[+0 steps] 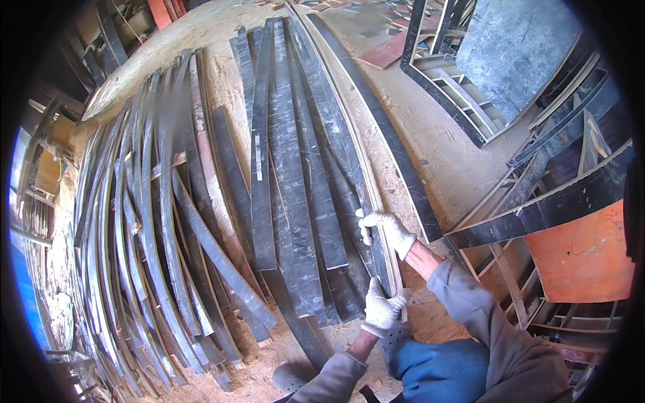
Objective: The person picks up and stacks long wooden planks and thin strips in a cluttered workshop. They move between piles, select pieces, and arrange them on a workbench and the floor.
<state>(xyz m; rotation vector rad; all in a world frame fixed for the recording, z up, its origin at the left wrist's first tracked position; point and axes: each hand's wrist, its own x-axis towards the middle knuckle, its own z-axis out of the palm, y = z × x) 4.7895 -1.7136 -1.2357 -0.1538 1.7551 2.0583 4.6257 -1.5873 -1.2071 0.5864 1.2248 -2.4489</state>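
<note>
Head view, left to right. Far left, a loose pile of long, narrow dark strips [151,248] lies on the dusty floor [440,144], running roughly lengthwise away from me, some crossing others; probably laid that way because anything this long sits best side by side. One reddish strip [205,148] shows at the pile's right side. Next, wider dark boards [285,168] overlap in a fan, near ends uneven.

Then my work: edge-on strips [363,168], several together, standing on the floor just right of those boards and stretching far forward. My gloved left hand [381,312] grasps their near end, fingers wrapped round, thumb up. My gloved right hand [390,232] grasps them just farther along, fingers curled over the top edge; how hard it squeezes, I can't tell. Two holds, I'd judge, to stop the strips tipping or spreading.

Looks: dark, scuffed faces with pale scratches; light, raw, layered-looking edges on top. Exact count unclear. Bend could be partly lens.

Right of them, one long dark board [386,131] lies apart. Farther right, a blue-grey sheet [517,60] leans on dark framing; below, an orange panel [584,255] sits under a curved dark board [537,213], among more framing.
</note>
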